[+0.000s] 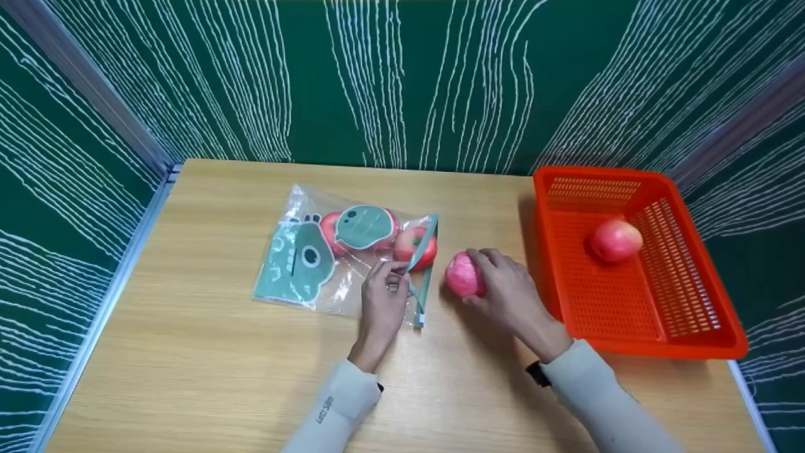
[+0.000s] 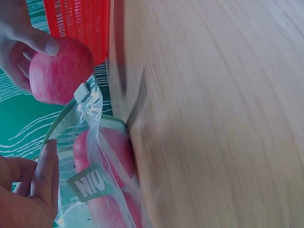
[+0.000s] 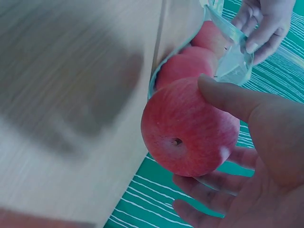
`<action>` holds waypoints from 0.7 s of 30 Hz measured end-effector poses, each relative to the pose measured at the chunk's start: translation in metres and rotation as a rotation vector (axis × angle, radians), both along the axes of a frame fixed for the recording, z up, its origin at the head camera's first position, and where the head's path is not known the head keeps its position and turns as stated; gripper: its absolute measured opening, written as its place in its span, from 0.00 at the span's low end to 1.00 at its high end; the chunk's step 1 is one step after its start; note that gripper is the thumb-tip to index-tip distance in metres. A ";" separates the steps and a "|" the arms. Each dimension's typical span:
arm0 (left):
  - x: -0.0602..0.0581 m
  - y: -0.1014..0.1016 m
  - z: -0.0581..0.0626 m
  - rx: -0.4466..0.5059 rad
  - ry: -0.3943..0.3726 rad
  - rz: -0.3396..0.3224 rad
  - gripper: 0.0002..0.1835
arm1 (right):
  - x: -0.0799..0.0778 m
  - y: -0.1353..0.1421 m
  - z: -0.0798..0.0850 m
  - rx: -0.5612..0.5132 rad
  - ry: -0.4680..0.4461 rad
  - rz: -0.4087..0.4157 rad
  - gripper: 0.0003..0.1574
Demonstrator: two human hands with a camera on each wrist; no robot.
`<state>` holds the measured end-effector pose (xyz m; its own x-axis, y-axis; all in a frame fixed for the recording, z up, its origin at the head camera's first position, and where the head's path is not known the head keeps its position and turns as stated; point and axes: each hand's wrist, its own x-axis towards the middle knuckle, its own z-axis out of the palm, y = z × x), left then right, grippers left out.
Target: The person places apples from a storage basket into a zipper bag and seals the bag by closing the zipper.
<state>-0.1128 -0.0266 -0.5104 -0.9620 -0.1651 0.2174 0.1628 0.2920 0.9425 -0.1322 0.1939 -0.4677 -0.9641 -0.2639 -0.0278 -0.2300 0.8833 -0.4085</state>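
Observation:
A clear zip bag printed with green cartoon shapes lies on the table, its mouth facing right. Several red apples are inside, one apple close to the mouth. My left hand pinches the upper edge of the mouth and lifts it, so the bag gapes, as the right wrist view shows. Just outside the mouth, my right hand grips a pink-red apple between thumb and fingers. In the left wrist view that apple appears beside the white zip slider.
An orange-red plastic basket stands to the right, with one apple in it. The wooden table is bounded behind and at the sides by green panels with white lines.

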 end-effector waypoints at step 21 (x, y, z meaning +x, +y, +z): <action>0.001 0.000 -0.003 0.003 0.011 -0.004 0.11 | -0.009 -0.017 -0.009 -0.046 -0.036 -0.023 0.58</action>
<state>-0.1122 -0.0268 -0.5133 -0.9603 -0.1615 0.2273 0.1744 0.2884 0.9415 -0.1409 0.1769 -0.4771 -0.9685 -0.2436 -0.0508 -0.1944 0.8683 -0.4564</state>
